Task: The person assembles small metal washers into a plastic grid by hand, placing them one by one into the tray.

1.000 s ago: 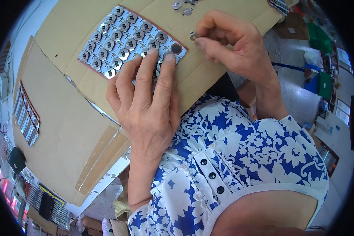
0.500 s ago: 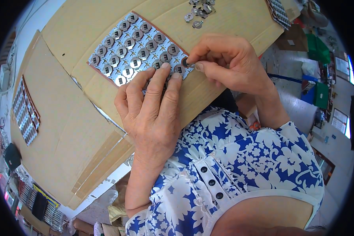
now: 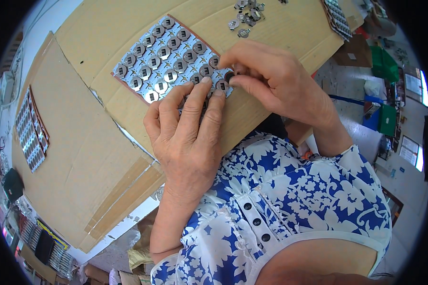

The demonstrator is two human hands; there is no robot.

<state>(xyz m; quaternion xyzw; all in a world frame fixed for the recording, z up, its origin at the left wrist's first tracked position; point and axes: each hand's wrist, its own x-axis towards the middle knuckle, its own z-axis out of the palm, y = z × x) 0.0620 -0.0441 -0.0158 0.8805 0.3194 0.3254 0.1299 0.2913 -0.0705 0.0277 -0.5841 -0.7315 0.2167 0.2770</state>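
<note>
A panel of small circuit boards (image 3: 154,75), white with a reddish-brown edge, lies on the cardboard. Rows of round metal clips (image 3: 164,52), like coin-cell holders, sit on it. My left hand (image 3: 188,128) rests with fingers stretched over the panel's near edge, hiding part of it. At the panel's right corner, the thumb and forefinger of my right hand (image 3: 276,78) are pinched at the edge of a dark round clip (image 3: 229,76). The fingers partly cover that clip, so its exact seating is hidden.
Loose metal clips (image 3: 248,16) lie in a pile at the far side of the cardboard-covered table (image 3: 81,156). More panels are stacked at the left (image 3: 32,130) and far right (image 3: 336,18). A brown box (image 3: 353,51) and green bins (image 3: 384,64) stand beyond the table's right.
The panel and left hand appear slightly further right in the picture. My right thumb and forefinger have shifted and drawn closer together at the corner clip.
</note>
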